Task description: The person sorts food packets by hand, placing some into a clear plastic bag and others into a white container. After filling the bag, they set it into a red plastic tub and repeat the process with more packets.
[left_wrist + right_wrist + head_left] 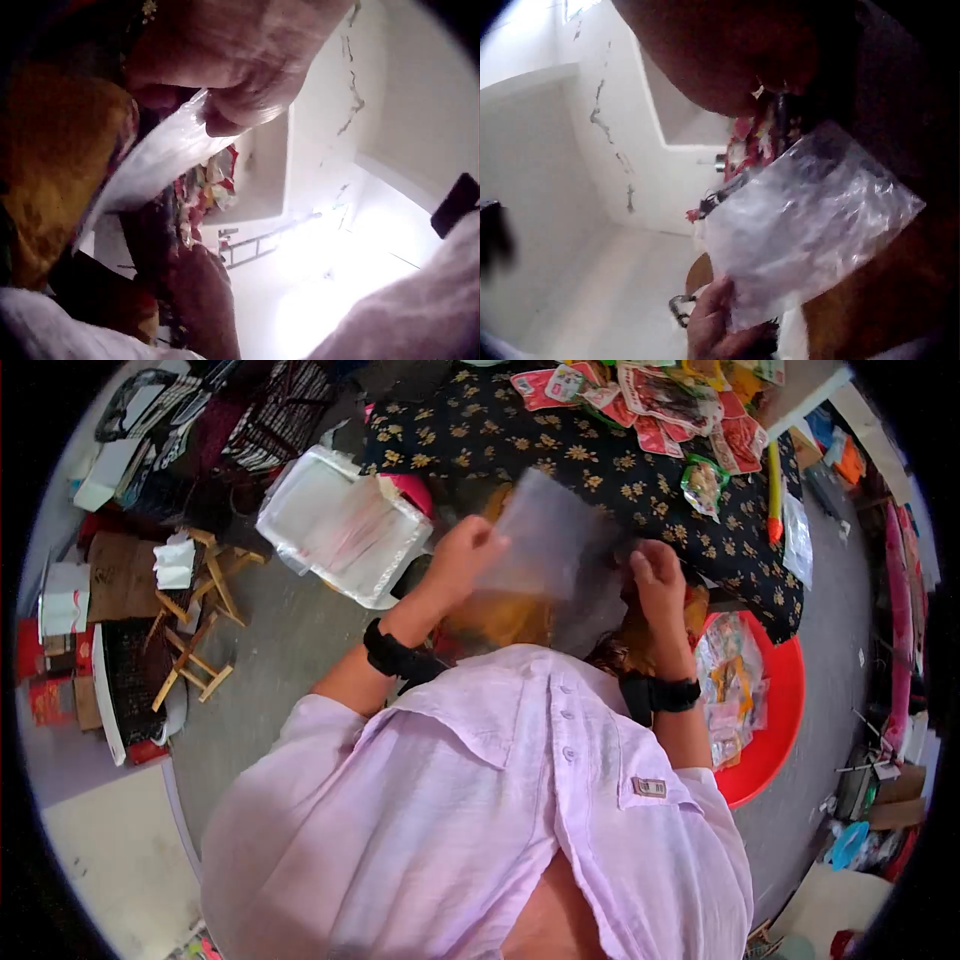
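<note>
A clear plastic bag [545, 530] is pinched at its edge by my left hand [462, 565], above my lap. In the right wrist view the bag [802, 225] spreads out flat and slightly wrinkled, with the left thumb [718, 300] on its near corner. My right hand [660, 585] is raised across from it with bent fingers, close to the bag's far side. From the left wrist, the bag [157, 161] runs down from under the left fingers [240, 112]. I cannot tell whether the right fingertips hold anything.
Ahead, a table with a black floral cloth [460, 435] bears several red food packets [665, 400] and a yellow-orange stick [774, 490]. A red basin [785, 730] of packets stands at right. A white lined tray [385, 575] and a wooden stool [222, 585] are at left.
</note>
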Demonstrator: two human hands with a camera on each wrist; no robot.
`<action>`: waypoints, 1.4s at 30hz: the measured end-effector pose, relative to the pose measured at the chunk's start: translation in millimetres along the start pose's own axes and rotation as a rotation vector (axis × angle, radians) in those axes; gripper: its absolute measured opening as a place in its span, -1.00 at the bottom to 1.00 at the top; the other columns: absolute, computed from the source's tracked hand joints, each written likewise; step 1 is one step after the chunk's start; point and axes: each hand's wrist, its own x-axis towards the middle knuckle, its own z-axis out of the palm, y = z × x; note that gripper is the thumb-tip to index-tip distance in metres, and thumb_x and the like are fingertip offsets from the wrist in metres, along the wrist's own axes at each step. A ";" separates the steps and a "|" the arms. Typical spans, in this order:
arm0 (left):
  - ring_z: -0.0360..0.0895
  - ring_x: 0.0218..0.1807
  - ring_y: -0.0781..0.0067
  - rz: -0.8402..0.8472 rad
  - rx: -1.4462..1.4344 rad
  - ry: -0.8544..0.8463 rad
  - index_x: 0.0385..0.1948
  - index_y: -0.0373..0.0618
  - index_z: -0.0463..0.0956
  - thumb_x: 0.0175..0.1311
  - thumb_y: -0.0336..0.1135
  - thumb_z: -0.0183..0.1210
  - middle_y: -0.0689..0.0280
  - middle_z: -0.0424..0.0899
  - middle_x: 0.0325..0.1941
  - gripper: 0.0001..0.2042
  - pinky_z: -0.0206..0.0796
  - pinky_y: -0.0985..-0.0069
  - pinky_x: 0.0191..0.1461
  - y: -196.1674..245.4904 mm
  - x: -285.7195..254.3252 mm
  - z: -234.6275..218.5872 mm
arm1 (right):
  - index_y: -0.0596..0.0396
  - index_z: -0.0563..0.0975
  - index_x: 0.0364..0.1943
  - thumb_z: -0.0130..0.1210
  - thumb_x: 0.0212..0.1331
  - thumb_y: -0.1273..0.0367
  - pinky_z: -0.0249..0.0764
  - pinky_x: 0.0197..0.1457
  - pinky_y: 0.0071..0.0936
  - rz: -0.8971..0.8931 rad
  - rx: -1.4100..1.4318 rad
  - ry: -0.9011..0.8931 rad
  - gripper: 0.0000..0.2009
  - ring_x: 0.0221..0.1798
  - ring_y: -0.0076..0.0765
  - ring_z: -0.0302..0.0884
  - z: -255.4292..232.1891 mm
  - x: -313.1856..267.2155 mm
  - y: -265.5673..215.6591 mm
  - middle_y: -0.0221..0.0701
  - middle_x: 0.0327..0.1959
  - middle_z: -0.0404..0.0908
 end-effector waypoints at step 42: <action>0.36 -0.51 0.45 0.631 0.169 0.060 -0.40 -0.20 0.33 0.00 -0.48 -0.01 0.22 0.39 -0.51 -0.89 0.21 0.58 -0.43 91.3 -7.6 39.9 | 0.16 0.43 -0.35 -0.08 -0.01 0.49 0.30 -0.34 -0.68 -0.207 0.295 -0.260 -0.88 -0.40 -0.64 0.35 20.2 -15.0 -103.0 -0.50 -0.45 0.45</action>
